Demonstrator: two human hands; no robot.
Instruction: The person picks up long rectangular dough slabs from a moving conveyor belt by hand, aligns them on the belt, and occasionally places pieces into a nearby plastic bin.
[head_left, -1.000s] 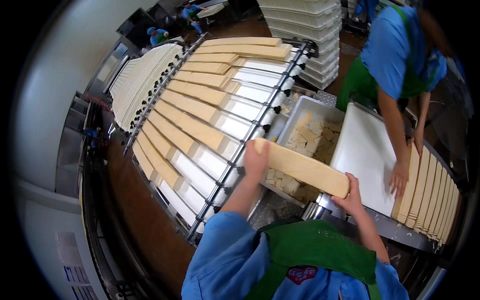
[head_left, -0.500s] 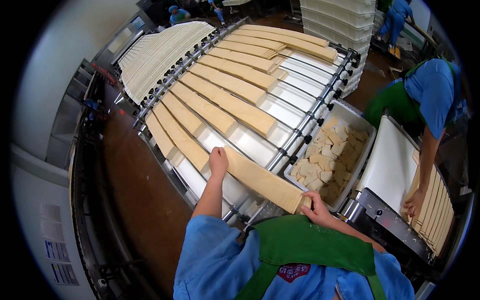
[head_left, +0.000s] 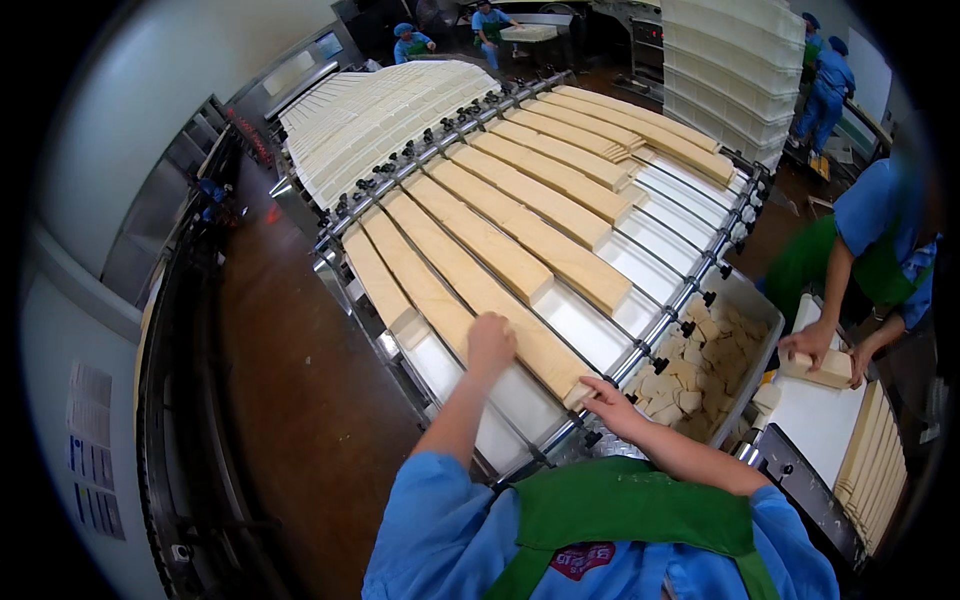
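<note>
A long tan slab (head_left: 535, 350) lies in the nearest filled lane of the white slatted conveyor (head_left: 640, 260). My left hand (head_left: 490, 340) sits closed on top of the slab near its middle. My right hand (head_left: 610, 400) holds the slab's near end at the conveyor's edge rail. Several similar tan slabs (head_left: 560, 180) lie side by side in the lanes beyond, and the white lanes nearest me are bare.
A white bin (head_left: 765, 345) of broken tan pieces stands right of the conveyor. A co-worker (head_left: 880, 240) at the right holds a tan block (head_left: 830, 370) over a white board (head_left: 820, 420), beside upright slabs (head_left: 880, 470). White crates (head_left: 730, 70) are stacked behind. Brown floor (head_left: 290, 380) lies left.
I have swung the slab from above the bin leftward and lowered it into a conveyor lane. Both hands stayed on it. The view turned left.
</note>
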